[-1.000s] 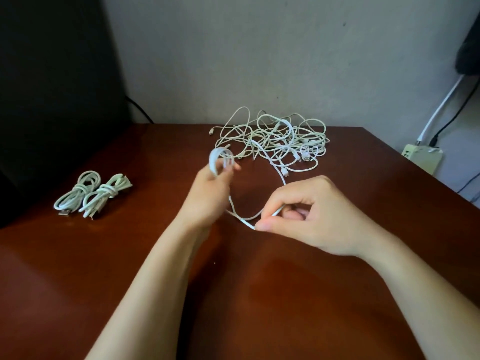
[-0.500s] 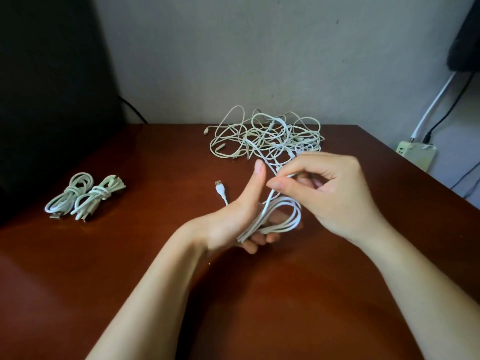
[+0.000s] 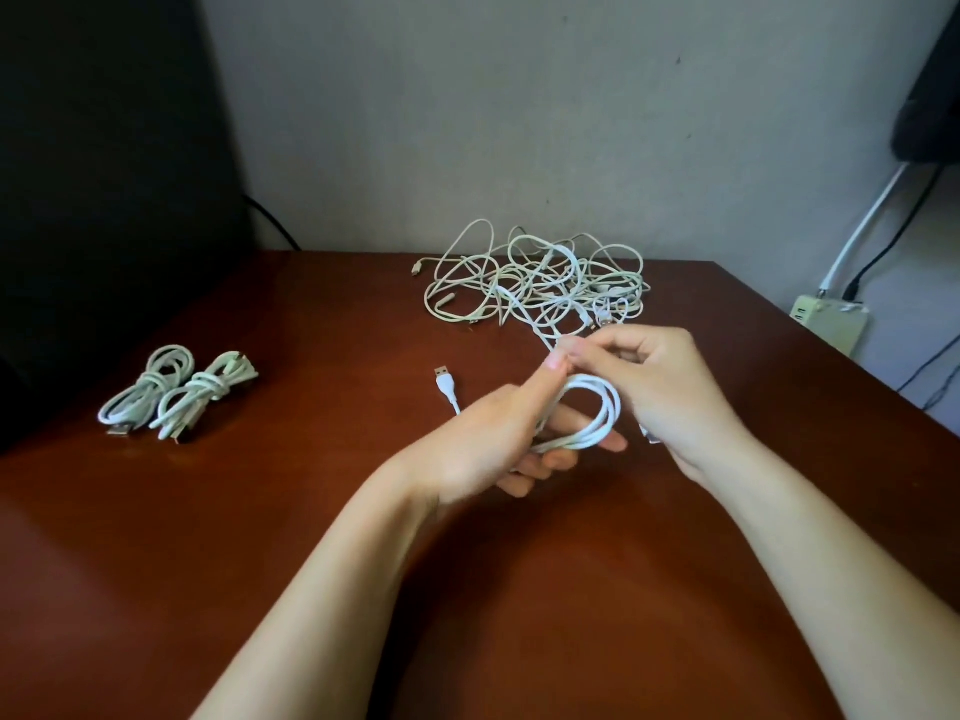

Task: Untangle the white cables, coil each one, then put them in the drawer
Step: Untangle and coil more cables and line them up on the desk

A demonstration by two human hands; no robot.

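left hand (image 3: 483,444), right hand (image 3: 662,387), gripping white cable (image 3: 614,410)

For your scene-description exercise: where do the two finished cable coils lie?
In the head view, the two finished coils lie side by side on the table's left part, well left of the left hand gripping the half-coiled cable.

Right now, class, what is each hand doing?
Left hand: holds the looped white cable.
Right hand: pinches that cable's strand.

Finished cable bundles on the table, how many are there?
2. The left bundle and the right bundle lie side by side, left on the table. None seems hidden.
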